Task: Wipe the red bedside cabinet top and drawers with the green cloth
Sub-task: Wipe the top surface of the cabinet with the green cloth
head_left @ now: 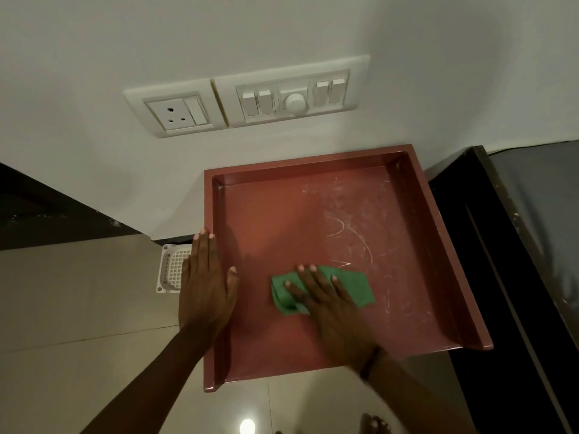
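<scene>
Cloth flat under right hand

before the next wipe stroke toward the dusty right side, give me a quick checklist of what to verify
1. Right hand flat on the green cloth: ok.
2. Left hand bracing the left rim of the red cabinet top: ok.
3. Path to the white marks free of objects: ok.
4. Right half wiped clean: not ok, streaks remain.
5. Cloth spread out fully: not ok, it is bunched.
6. Drawers wiped: cannot tell, out of view.
</scene>
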Demonstrator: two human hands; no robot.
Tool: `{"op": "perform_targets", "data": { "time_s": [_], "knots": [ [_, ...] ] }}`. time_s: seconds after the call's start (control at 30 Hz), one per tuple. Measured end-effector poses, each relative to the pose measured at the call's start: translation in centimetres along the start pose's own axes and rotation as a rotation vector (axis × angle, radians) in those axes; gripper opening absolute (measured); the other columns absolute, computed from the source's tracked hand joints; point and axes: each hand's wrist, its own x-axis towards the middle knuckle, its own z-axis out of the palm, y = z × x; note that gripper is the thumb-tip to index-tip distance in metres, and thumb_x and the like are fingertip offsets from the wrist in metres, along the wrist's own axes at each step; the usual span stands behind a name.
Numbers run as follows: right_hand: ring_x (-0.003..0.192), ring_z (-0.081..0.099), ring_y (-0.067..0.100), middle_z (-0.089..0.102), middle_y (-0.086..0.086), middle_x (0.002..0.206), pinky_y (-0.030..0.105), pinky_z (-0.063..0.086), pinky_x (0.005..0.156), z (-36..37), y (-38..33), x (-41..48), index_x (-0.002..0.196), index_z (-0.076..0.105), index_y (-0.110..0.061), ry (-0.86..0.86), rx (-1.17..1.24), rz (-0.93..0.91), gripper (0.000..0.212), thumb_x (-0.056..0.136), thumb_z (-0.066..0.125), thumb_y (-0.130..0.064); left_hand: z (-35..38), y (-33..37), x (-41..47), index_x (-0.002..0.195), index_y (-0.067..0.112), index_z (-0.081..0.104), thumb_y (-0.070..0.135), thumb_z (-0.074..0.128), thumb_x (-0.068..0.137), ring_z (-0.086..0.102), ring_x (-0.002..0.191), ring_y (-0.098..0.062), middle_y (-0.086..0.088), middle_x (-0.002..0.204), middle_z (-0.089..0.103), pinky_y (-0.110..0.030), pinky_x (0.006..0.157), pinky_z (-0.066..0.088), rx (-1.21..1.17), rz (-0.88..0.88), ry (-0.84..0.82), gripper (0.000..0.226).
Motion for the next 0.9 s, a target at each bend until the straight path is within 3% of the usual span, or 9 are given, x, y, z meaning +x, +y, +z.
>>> {"op": "perform_targets", "data": {
  "time_s": [0.2, 0.37, 0.47, 0.57, 0.67, 0.8, 0.9],
  "knots": [
    [0.154, 0.011, 0.023, 0.013, 0.004, 0.166, 0.048, 0.017, 0.122, -2.4, 4.9, 14.1, 0.155, 0.027, -0.033, 0.007, 0.021, 0.039, 0.051, 0.104, 0.031, -0.036, 0.4, -0.2, 0.5, 0.158, 0.005, 0.012, 0.041, 0.021, 0.093, 0.004, 0.156, -0.023, -0.012, 0.168, 0.009, -0.036, 0.126, 0.004, -0.016, -0.018, 0.005, 0.075],
    [0.147, 0.029, 0.030, 0.034, 0.008, 0.157, 0.046, 0.024, 0.119, -4.7, 9.3, 18.9, 0.152, 0.037, -0.029, 0.056, -0.022, 0.061, 0.046, 0.106, 0.034, -0.033, 0.7, -0.4, 0.9, 0.159, 0.007, 0.011, 0.044, 0.021, 0.095, 0.002, 0.156, -0.022, -0.010, 0.168, 0.007, -0.038, 0.126, 0.005, -0.037, 0.006, 0.010, 0.074],
    [0.151, 0.020, 0.026, 0.028, 0.005, 0.161, 0.049, 0.017, 0.122, -4.0, 8.3, 18.0, 0.153, 0.033, -0.029, 0.054, 0.051, 0.083, 0.047, 0.107, 0.032, -0.034, 0.8, -0.7, 0.6, 0.158, 0.004, 0.012, 0.045, 0.021, 0.096, 0.004, 0.156, -0.024, -0.013, 0.168, 0.008, -0.041, 0.127, 0.006, 0.049, 0.014, -0.003, 0.074],
    [0.153, 0.015, 0.023, 0.022, 0.004, 0.164, 0.051, 0.015, 0.123, -3.3, 6.6, 14.5, 0.154, 0.031, -0.027, 0.058, 0.099, 0.083, 0.049, 0.106, 0.029, -0.036, 0.9, 1.0, 0.6, 0.157, 0.002, 0.017, 0.046, 0.026, 0.096, 0.006, 0.156, -0.026, -0.016, 0.167, 0.011, -0.044, 0.125, 0.007, 0.162, 0.147, -0.042, 0.076],
    [0.154, 0.009, 0.020, 0.016, 0.001, 0.166, 0.050, 0.011, 0.123, -2.7, 5.2, 9.7, 0.156, 0.028, -0.029, 0.027, 0.119, 0.087, 0.052, 0.105, 0.031, -0.038, 2.6, 5.0, 0.6, 0.158, 0.006, 0.015, 0.047, 0.031, 0.097, 0.005, 0.156, -0.024, -0.012, 0.167, 0.010, -0.043, 0.124, 0.008, 0.075, 0.256, -0.121, 0.076],
    [0.155, 0.005, 0.021, 0.010, 0.001, 0.167, 0.051, 0.010, 0.123, -2.2, 3.3, 3.7, 0.158, 0.020, -0.030, -0.050, 0.149, 0.110, 0.057, 0.104, 0.031, -0.043, 4.1, 8.1, 1.0, 0.160, 0.012, 0.002, 0.043, 0.031, 0.103, -0.005, 0.156, -0.018, -0.005, 0.168, -0.001, -0.043, 0.128, 0.008, 0.000, 0.204, -0.211, 0.071],
    [0.154, 0.004, 0.018, 0.010, -0.002, 0.166, 0.050, 0.014, 0.123, -1.4, 2.1, -0.5, 0.158, 0.018, -0.028, -0.046, 0.134, 0.155, 0.056, 0.104, 0.020, -0.042, 4.7, 8.8, 1.3, 0.159, 0.014, -0.001, 0.047, 0.027, 0.100, -0.008, 0.155, -0.020, -0.006, 0.168, -0.005, -0.045, 0.127, 0.009, 0.047, 0.265, -0.308, 0.073]
  ]
}}
